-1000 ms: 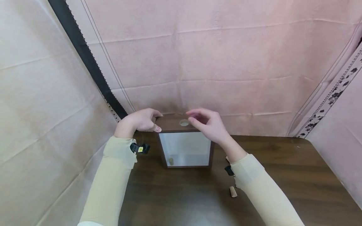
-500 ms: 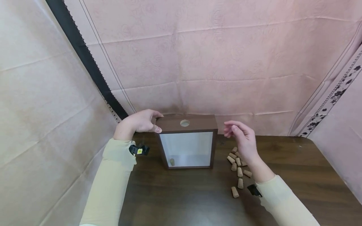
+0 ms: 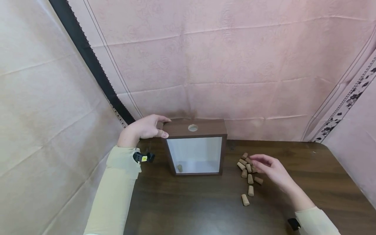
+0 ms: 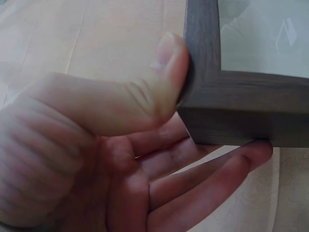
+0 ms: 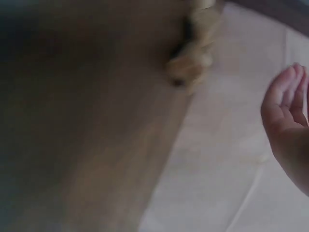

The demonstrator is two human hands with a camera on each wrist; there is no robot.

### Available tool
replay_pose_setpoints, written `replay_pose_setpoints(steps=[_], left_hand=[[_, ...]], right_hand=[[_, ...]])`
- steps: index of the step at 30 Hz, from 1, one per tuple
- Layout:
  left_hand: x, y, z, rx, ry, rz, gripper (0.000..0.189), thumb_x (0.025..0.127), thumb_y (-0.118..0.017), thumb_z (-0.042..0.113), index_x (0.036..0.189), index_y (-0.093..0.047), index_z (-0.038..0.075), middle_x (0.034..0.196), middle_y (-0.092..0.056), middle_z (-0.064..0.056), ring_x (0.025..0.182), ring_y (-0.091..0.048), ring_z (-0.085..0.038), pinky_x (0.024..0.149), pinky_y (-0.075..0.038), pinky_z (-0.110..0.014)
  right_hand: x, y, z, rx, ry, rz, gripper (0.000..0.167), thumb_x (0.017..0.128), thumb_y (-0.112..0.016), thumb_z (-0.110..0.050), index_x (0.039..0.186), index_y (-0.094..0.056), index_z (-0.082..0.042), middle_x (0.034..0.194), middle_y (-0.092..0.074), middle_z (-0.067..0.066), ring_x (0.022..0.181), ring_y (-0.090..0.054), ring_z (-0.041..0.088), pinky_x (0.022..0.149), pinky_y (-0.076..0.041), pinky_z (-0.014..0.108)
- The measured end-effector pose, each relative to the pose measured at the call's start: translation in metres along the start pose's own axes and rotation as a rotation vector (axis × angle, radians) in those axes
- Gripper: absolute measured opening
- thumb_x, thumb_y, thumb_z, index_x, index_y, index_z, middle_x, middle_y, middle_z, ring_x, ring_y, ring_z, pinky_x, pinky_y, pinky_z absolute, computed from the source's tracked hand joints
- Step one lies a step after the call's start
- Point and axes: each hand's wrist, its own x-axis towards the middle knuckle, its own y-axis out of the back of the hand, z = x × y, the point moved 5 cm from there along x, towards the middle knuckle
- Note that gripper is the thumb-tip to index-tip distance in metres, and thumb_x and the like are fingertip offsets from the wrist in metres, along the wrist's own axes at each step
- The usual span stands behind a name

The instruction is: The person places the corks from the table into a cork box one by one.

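A brown wooden frame box with a clear front stands upright at the back of the table. Its top has a round hole, and one cork sits inside at the lower left. My left hand holds the box's upper left corner; in the left wrist view the thumb lies along the frame, the fingers on another side. To the right, my right hand hovers at the pile of corks, fingers loosely bent, with nothing seen between them. Those corks are blurred in the right wrist view.
The dark wooden table runs back to a pale cloth wall. Another cloth hangs along the left side. One cork lies nearest the front, apart from the pile.
My right hand has moved from above the box's hole, right and down to the loose corks, which its arm mostly covered before. The left hand stays on the box corner.
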Motion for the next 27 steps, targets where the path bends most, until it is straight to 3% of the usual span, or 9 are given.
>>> replay_pose_setpoints(steps=[4,10,14,21,27], left_hand=[[0.001,-0.001,-0.001,0.0,-0.03,-0.002,0.066,0.098,-0.08,0.021,0.158,-0.053,0.013,0.161,-0.05,-0.015,0.144,-0.049,-0.037,0.118,-0.038,-0.063],[0.003,0.0,-0.004,0.005,-0.057,-0.009,0.066,0.099,-0.079,0.022,0.159,-0.053,0.012,0.157,-0.054,-0.015,0.141,-0.051,-0.036,0.118,-0.037,-0.062],[0.002,0.0,-0.004,0.005,-0.057,-0.012,0.067,0.099,-0.079,0.023,0.159,-0.052,0.013,0.156,-0.055,-0.015,0.141,-0.051,-0.037,0.118,-0.037,-0.062],[0.002,-0.001,-0.005,0.001,-0.05,-0.014,0.067,0.099,-0.079,0.023,0.16,-0.052,0.014,0.155,-0.056,-0.015,0.139,-0.052,-0.035,0.118,-0.038,-0.062],[0.002,0.0,-0.007,-0.012,-0.05,-0.024,0.067,0.1,-0.078,0.023,0.161,-0.051,0.015,0.159,-0.052,-0.015,0.139,-0.051,-0.034,0.118,-0.038,-0.061]], right_hand=[[-0.015,0.008,0.022,-0.026,-0.08,-0.035,0.045,0.106,-0.071,-0.021,0.142,-0.062,0.005,0.137,-0.066,0.028,0.11,-0.072,0.016,0.086,-0.062,0.033],[-0.029,0.015,0.043,-0.053,-0.129,-0.077,0.046,0.098,-0.077,-0.007,0.138,-0.062,0.009,0.129,-0.069,0.028,0.103,-0.073,0.013,0.081,-0.062,0.035],[-0.033,0.019,0.052,-0.058,-0.179,-0.09,0.049,0.097,-0.078,-0.008,0.139,-0.06,0.009,0.125,-0.072,0.025,0.102,-0.073,0.015,0.08,-0.063,0.037],[-0.034,0.018,0.058,-0.121,-0.232,-0.133,0.05,0.096,-0.08,-0.012,0.138,-0.061,0.008,0.136,-0.064,0.03,0.11,-0.07,0.029,0.077,-0.062,0.036],[-0.031,0.016,0.056,-0.186,-0.244,-0.163,0.051,0.096,-0.081,-0.016,0.137,-0.062,0.009,0.134,-0.065,0.027,0.117,-0.066,0.037,0.082,-0.059,0.033]])
